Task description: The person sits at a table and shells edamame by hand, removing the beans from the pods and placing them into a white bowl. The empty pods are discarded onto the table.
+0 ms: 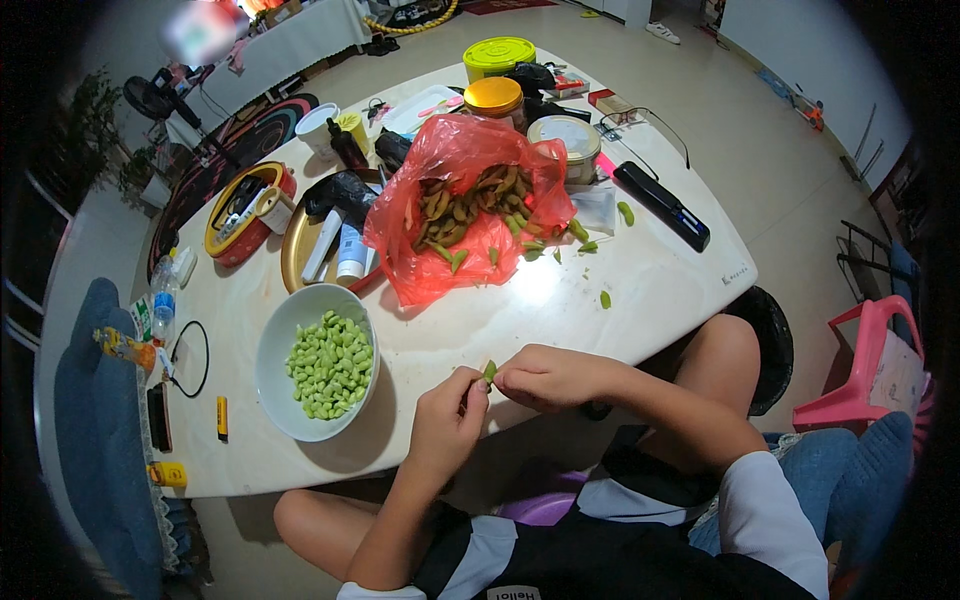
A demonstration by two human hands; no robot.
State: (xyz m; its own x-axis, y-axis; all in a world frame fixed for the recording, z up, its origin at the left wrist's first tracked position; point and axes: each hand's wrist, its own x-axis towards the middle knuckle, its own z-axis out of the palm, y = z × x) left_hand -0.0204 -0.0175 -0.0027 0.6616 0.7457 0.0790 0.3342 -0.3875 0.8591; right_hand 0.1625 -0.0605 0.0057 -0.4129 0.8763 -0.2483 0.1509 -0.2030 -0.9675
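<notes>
My left hand (452, 412) pinches a green soybean pod (490, 371) between thumb and fingertips, just over the table's near edge. On the pod's other side, my right hand (551, 377) has its fingers curled and touches it; whether this hand grips the pod too is hard to tell. Left of my hands stands a white bowl (274, 375) of shelled green beans (330, 364). Beyond them lies an open red plastic bag (405, 262) holding many brownish pods (450, 217), with several greener pods at its mouth. A single small green pod or shell (605, 300) lies on the tabletop.
Behind the bowl is a gold tray (294, 251) with tubes and a black bag. Jars, a yellow-lidded tub (499, 56) and a black electric hair straightener (661, 206) surround the red bag. A yellow lighter-like stick (222, 418) and a black cable (206, 360) lie at left. Below the table is a purple basin (540, 510).
</notes>
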